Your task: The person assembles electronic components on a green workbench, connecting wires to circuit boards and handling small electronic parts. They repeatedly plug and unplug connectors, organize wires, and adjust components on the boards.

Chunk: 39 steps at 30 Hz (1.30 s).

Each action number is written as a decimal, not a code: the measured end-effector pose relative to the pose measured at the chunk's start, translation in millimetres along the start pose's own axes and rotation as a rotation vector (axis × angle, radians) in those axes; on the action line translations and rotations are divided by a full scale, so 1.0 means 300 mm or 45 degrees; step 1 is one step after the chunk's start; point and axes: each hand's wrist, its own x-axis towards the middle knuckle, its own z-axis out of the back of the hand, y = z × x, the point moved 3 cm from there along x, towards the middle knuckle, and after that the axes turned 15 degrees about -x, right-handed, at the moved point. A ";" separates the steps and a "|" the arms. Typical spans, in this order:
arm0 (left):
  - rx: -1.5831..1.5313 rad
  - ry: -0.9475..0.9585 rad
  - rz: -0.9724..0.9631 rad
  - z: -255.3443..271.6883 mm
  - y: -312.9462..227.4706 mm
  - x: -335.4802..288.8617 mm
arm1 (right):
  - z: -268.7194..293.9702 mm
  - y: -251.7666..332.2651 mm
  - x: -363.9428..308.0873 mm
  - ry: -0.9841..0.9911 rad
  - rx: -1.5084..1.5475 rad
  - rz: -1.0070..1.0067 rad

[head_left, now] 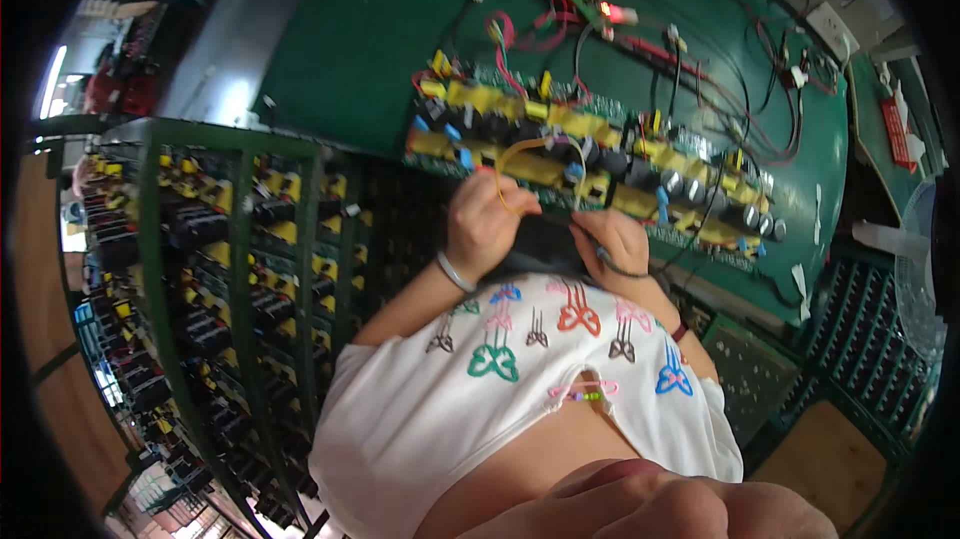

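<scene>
A long row of green circuit boards lies before me, crowded with yellow-wrapped parts, black cylinders and blue pieces. At its near edge, my left hand is closed, thumb and fingertips pinching a thin yellow wire. That wire arches over the boards and comes down pale near my right fingertips. My right hand is closed beside the same edge, a short gap from the left. A dark cable passes through its grip and runs off to the right. What lies between the right fingertips is too small to make out.
On the green tabletop, a small board with a red light lies behind the row, among tangled red and black cables. A green rack filled with similar boards stands at left. Dark green trays are at right.
</scene>
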 end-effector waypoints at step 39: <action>-0.018 0.096 0.072 -0.015 0.008 0.038 | 0.033 -0.043 -0.069 -0.320 -0.197 0.004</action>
